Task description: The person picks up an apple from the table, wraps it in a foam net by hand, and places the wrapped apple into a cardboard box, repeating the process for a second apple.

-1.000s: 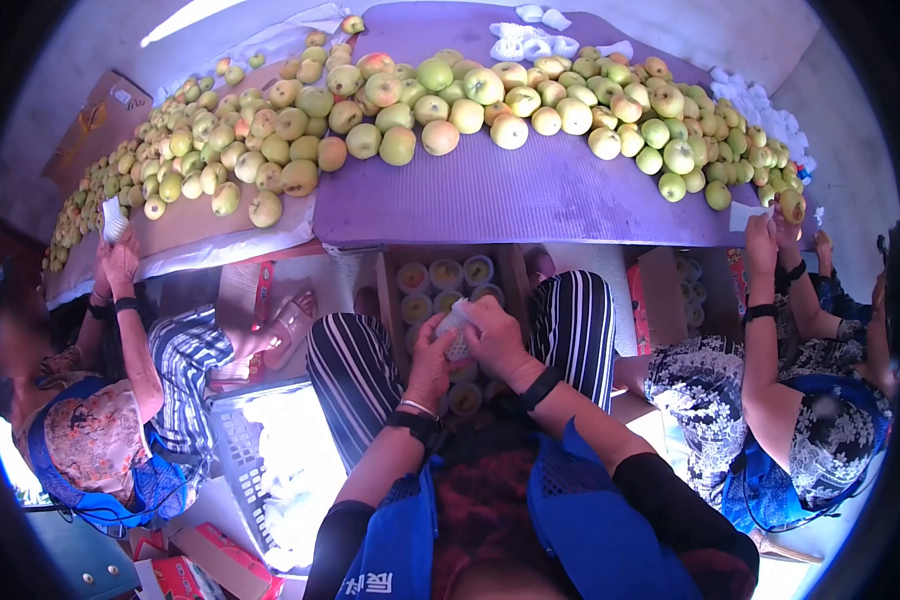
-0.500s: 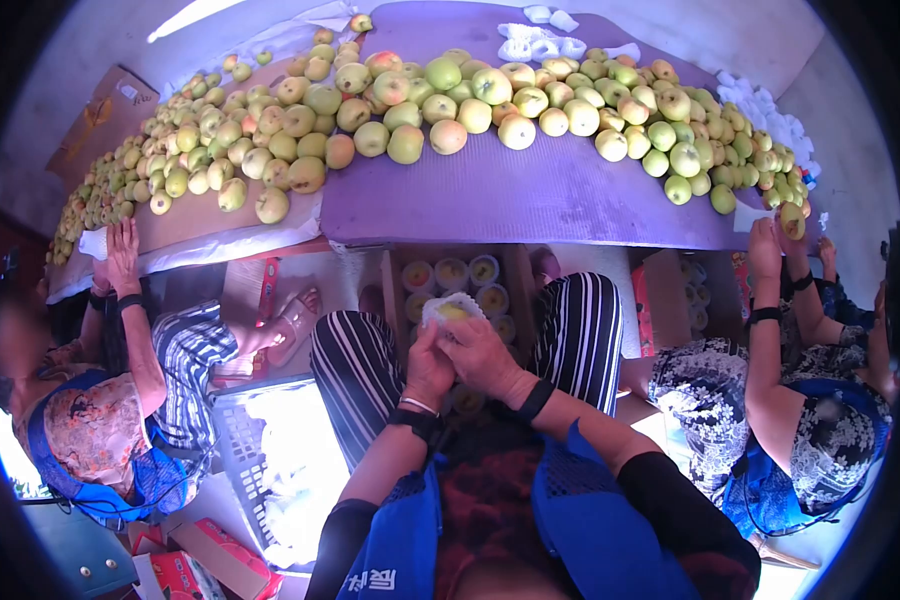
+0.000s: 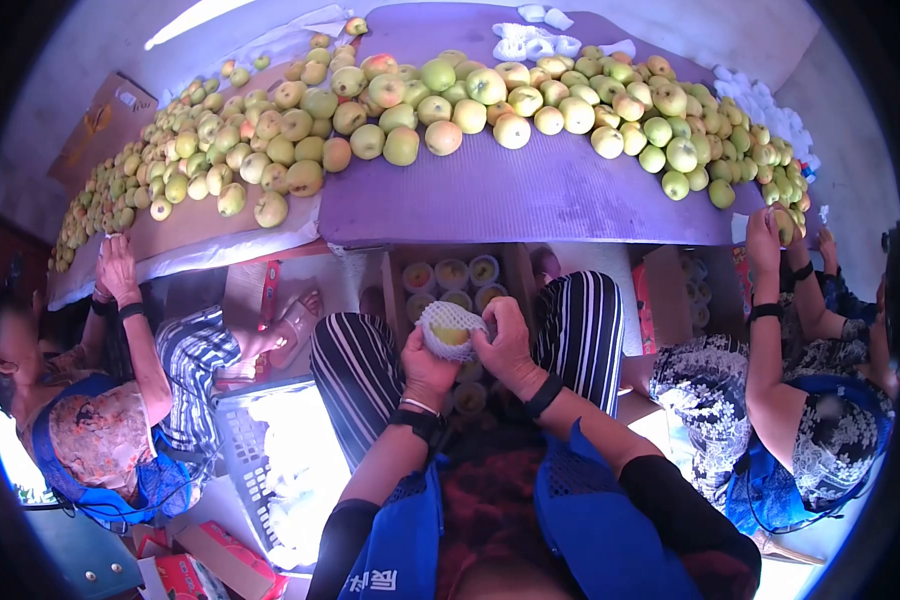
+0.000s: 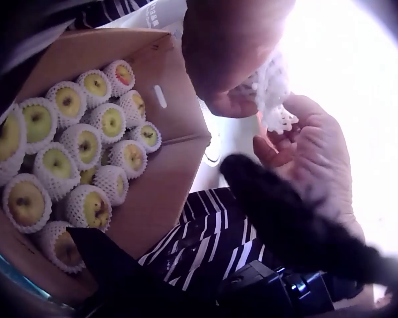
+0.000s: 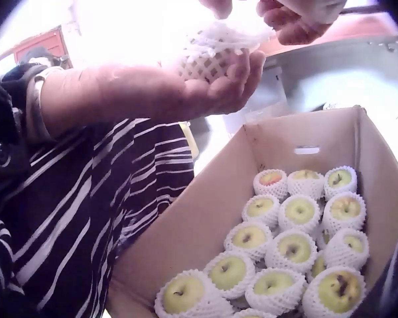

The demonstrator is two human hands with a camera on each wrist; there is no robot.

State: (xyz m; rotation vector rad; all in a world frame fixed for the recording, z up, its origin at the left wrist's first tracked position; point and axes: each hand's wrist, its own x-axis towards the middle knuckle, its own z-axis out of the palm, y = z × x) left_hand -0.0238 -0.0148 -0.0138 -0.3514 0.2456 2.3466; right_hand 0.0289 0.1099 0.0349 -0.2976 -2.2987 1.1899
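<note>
"One apple [image 3: 452,336], inside a white foam net [image 3: 433,320]: state its position."

"Raised between the knees of the striped trousers [image 3: 578,335], near the open carton [image 5: 278,139]. Yellow-green skin shows through the net's opening in the head view."

"Specify the grip on each side."

"Left hand [image 3: 429,372]: fingers curled around the netted apple, supporting it from below. Right hand [image 3: 506,345]: fingers bent, pinching the edge of the net."

"Contents of the carton?"

"Netted apples [image 5: 295,248] seated side by side in rows, skins showing at the open tops of their nets."

"Surroundings?"

"Beyond the carton, the bench [image 3: 570,195] carries a long band of loose apples [image 3: 402,148], with spare foam nets [image 3: 535,42] along its far side. A grey crate [image 3: 238,445] holding white material is located beside the left knee. One seated person [image 3: 100,430] is positioned at left, another [image 3: 820,435] at right."
</note>
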